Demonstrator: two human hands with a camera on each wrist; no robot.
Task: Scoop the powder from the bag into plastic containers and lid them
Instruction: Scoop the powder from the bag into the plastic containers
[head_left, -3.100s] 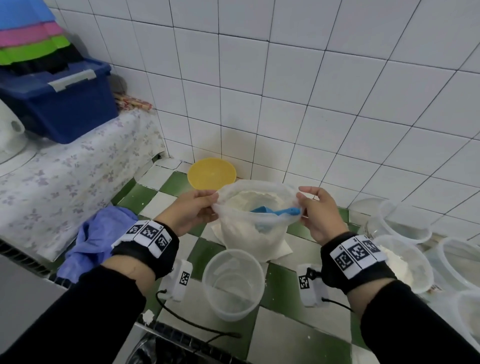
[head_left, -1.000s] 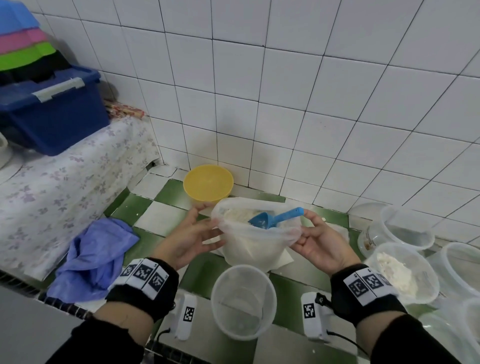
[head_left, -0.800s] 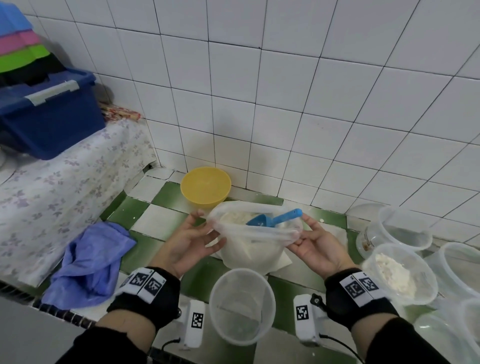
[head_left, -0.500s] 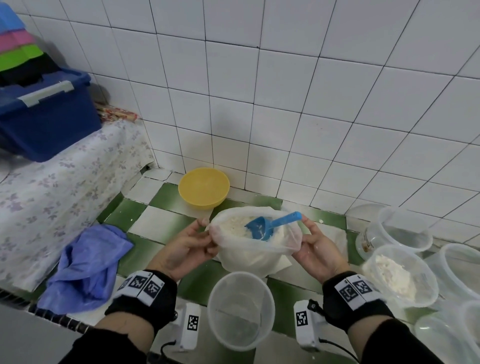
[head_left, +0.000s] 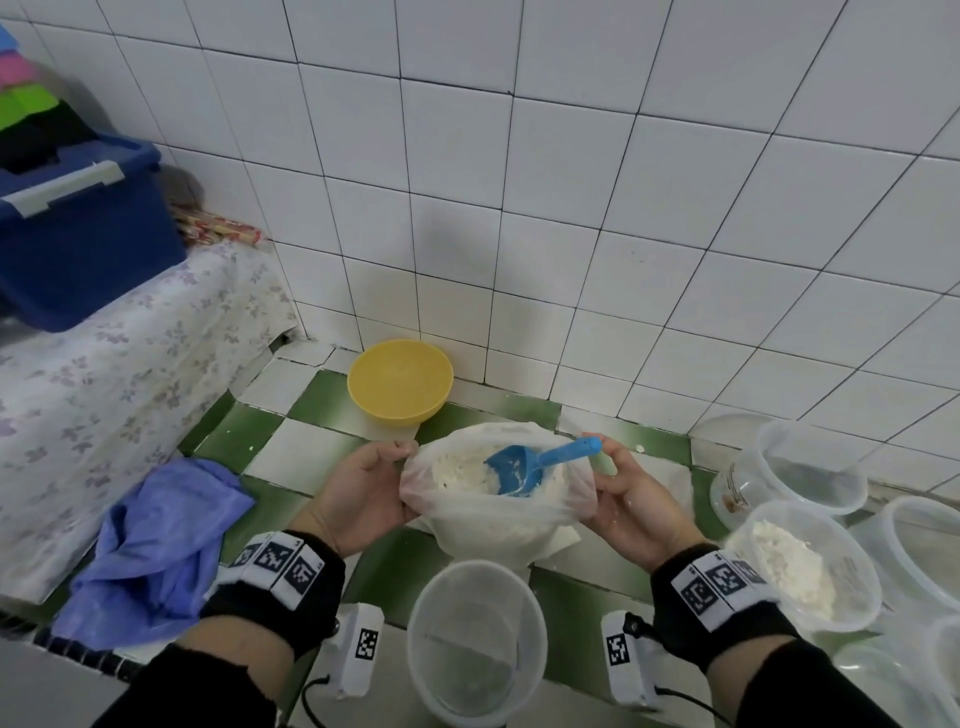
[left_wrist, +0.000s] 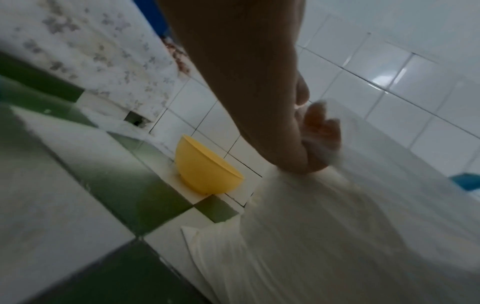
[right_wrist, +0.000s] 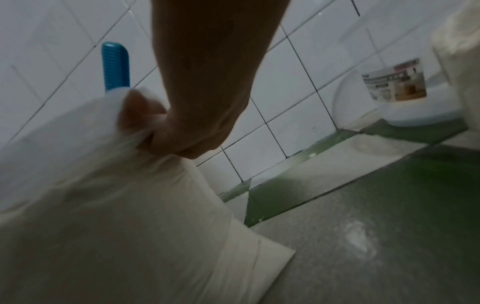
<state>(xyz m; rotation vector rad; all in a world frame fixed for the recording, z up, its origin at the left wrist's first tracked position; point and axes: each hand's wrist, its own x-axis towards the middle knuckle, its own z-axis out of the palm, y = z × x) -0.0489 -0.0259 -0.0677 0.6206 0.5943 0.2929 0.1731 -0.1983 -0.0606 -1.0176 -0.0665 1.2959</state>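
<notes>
Holding the clear plastic bag (head_left: 496, 512) of white powder (head_left: 467, 470) open with both of my bare hands, I stand over a green and white tiled counter (head_left: 306, 452). My left hand (head_left: 361, 499) pinches the bag's rim on its left side, thumb on the outside and fingers curled into the plastic. My right hand (head_left: 631, 506) pinches the rim on the opposite side in the same way. Inside the bag, a blue scoop (head_left: 524, 467) lies in the powder, its handle sticking out over the rim just beside my right thumb. Nearer to me than the bag, and just beside it, stands an empty clear container (head_left: 475, 642). To the right of the bag sits a container holding powder (head_left: 802, 564), with further clear containers (head_left: 808, 465) beyond and beside it. Behind the bag, against the white tiled wall (head_left: 571, 208), rests a yellow bowl (head_left: 400, 382). To the left of the bag lies a crumpled blue cloth (head_left: 156, 551), and farther left a flowered cover (head_left: 124, 364) carries a dark blue bin (head_left: 83, 244)
</notes>
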